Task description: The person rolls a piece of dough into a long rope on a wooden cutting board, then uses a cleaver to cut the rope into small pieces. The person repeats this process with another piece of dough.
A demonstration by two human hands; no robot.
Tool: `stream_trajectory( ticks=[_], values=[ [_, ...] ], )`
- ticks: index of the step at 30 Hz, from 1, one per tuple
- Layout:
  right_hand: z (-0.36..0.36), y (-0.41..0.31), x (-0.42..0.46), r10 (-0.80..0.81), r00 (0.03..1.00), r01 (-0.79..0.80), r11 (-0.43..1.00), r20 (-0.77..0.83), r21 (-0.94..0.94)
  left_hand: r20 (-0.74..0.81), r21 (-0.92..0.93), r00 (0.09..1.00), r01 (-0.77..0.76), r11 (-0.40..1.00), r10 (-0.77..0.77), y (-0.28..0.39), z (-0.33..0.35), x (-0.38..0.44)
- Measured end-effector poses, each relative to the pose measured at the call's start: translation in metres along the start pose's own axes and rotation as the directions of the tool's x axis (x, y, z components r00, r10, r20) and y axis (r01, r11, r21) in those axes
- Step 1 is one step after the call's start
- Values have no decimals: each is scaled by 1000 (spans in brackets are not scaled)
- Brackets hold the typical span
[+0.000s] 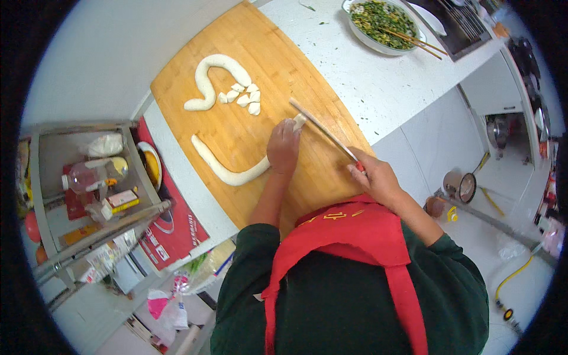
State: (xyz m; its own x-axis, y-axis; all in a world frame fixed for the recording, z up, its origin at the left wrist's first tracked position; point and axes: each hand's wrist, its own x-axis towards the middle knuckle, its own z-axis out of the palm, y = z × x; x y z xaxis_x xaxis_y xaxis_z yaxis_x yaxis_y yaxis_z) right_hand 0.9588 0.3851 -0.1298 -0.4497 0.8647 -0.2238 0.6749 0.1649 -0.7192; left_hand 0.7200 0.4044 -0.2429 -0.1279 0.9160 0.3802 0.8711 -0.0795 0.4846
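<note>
My left hand rests on the near rope of pale dough, whose short end shows past the fingertips. My right hand grips the red handle of a knife; its blade lies close beside that dough end, and whether they touch is not clear. A second dough rope lies in an S-like curve farther up the wooden board. Several small cut dough pieces sit by its right end.
A white bowl of chopped greens with chopsticks across its rim stands on the white counter at the upper right. Left of the board are a red printed box and a shelf rack holding bottles and packets.
</note>
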Motion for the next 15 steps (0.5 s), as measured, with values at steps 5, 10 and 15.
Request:
stream_trajectory(
  ticks=[5, 10, 15],
  values=[
    [20, 0, -4, -86, 996, 80, 979, -26, -189, -2, -29, 1000, -31, 999, 31, -11, 9, -4],
    [13, -15, 2, -56, 998, 54, 960, -2, -277, -7, -63, 999, -34, 997, 34, -9, 4, -3],
    [14, -15, 9, -21, 999, 29, 963, 33, -269, -20, -45, 999, -34, 998, 33, -6, 5, -3]
  ],
)
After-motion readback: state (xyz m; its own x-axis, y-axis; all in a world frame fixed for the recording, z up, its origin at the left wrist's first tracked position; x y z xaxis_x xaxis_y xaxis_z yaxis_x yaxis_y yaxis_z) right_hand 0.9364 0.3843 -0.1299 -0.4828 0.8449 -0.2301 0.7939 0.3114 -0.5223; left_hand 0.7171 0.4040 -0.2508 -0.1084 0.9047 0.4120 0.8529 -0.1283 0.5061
